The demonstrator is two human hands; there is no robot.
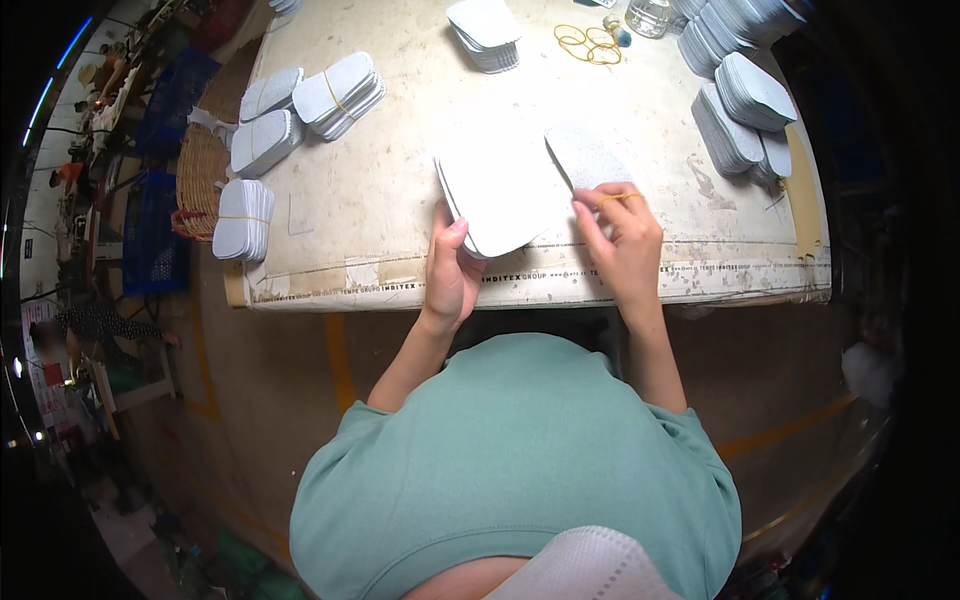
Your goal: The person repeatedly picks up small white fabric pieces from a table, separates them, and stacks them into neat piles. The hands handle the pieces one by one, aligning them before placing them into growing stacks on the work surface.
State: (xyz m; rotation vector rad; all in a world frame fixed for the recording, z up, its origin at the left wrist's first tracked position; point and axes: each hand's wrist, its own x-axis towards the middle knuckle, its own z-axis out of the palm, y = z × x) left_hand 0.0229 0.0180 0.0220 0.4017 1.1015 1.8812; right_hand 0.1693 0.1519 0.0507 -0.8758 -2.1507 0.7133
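A: Where are the pads, and how do they lie?
B: The pad stack (505,200) is over the near middle of the table (380,220). Its long axis runs away from the person, far end leaning left. Just right of it, the single pad (600,158) slants too, its far end up and to the left.
A: And the fingers?
B: The left hand (450,270) grips the stack's near left edge, thumb on top, the other fingers mostly hidden. The right hand (628,240) pinches the single pad's near edge between thumb and forefinger, the rest curled. One yellow band (622,197) loops its fingers.
A: Count the rest?
B: Four left stacks (340,90), plus a sliver of another at the top edge. One far stack (485,25). The right stacks (755,90) overlap too much to count, as do the loose bands (590,45). One glass jar (648,17) stands beside those.
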